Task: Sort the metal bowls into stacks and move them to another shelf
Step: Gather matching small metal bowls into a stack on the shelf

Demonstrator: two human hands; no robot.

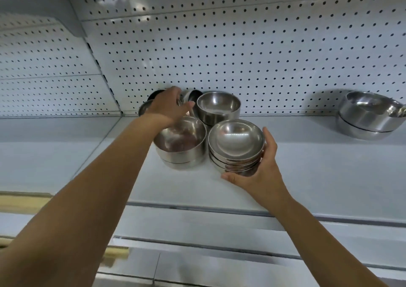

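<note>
Gripping the shallow stack (236, 148) is the right hand (259, 172): thumb curled under the front, fingers up the right side. That stack, three or four shallow bowls, sits nearest the shelf (307, 172) front edge, about mid-shelf.

Just left of it is a deep stack (180, 150) of two bowls, close beside; can't tell if they touch. Behind both stacks stands one deep bowl (218, 108), upright, near the pegboard (263, 56).

Left hand (169, 106) is out over the deep stack at the shelf's back edge, fingers curled on a small bowl (193, 95) that is tilted. Other small bowls (144, 107) sit behind the hand, mostly hidden.

At the far right of the back edge, well apart, are two wide bowls (369, 117), nested, with the upper one tilted.
</note>
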